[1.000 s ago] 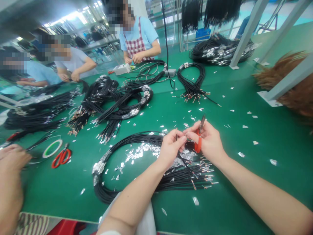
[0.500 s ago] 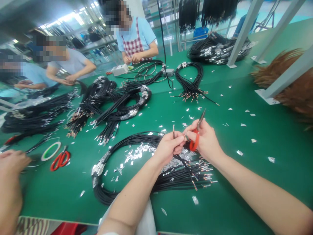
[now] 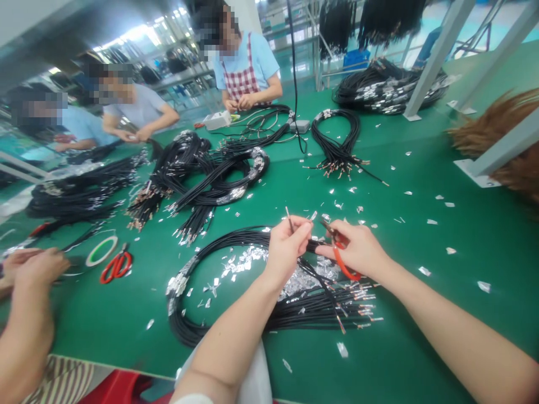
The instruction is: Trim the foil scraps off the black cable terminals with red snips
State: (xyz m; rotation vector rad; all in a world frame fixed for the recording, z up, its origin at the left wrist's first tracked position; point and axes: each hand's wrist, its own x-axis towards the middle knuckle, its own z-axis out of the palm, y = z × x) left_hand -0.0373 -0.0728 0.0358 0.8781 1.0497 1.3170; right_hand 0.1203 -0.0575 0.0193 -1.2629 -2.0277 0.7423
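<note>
A: Green-matted workbench [image 3: 421, 168], factory floor behind, other people at work along the far edge. Far left: a co-worker's hand [image 3: 37, 269]. Next to it a white-and-green tape roll [image 3: 101, 251] and spare red-handled scissors [image 3: 115, 265], both flat on the mat.

B: And the person's own hands?

A: A big coil of thin black cables [image 3: 185, 331] lies in front of them. Left hand [image 3: 286, 247] is above the coil's right side, thumb and fingers pinched shut on one black cable end [image 3: 289, 219], tip upward. Right hand [image 3: 357, 249] is just beside it, fingers curled round small red-handled cutters [image 3: 343, 265], blades pointing toward that tip.

B: Progress?

A: Partway, by my judgement. Silver foil scraps [image 3: 244, 261] litter the coil's middle and the mat to the right. Many metal-tipped cable ends [image 3: 357, 306] fan out bare below the right hand. How many ends remain wrapped, I can't tell.
</note>
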